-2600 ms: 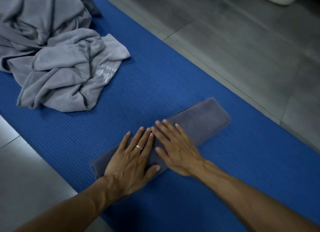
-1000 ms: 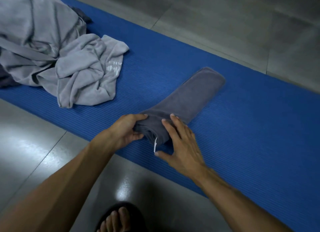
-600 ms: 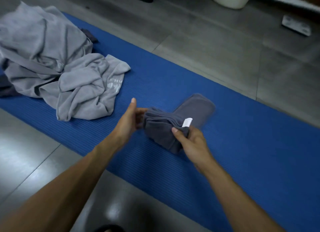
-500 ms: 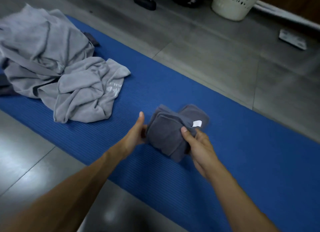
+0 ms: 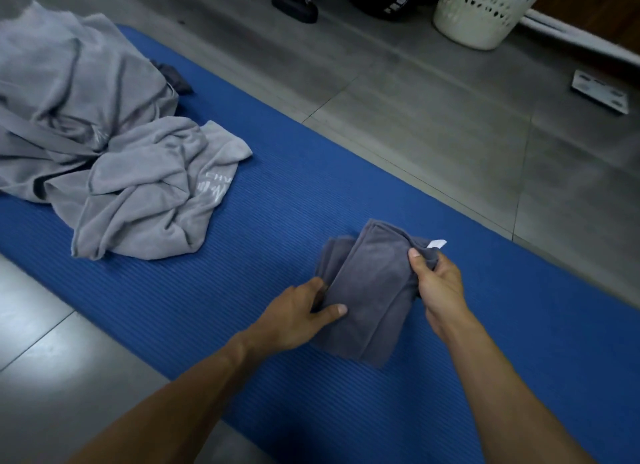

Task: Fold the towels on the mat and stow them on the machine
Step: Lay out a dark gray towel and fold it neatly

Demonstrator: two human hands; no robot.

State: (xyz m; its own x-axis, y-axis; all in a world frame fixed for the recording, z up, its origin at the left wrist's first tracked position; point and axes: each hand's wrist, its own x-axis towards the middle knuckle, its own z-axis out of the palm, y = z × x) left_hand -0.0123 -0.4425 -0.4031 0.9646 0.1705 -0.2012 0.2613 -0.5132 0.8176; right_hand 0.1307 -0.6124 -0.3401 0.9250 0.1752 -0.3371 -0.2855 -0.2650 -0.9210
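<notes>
Small dark grey folded cloth towel (image 5: 372,290) is soft & light, floppy. Left hand (image 5: 298,313) pinches its near-left edge, right hand (image 5: 437,283) pinches the far corner. Best hold under both sides so folds stay.

The folded towel (image 5: 367,290) lies on the mat (image 5: 277,221); towel pile (image 5: 104,144) far left, basket (image 5: 481,9) behind on the floor (image 5: 433,117).

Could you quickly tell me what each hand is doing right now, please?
Left hand: grips the dark grey towel's left edge.
Right hand: pinches its upper right corner.
</notes>
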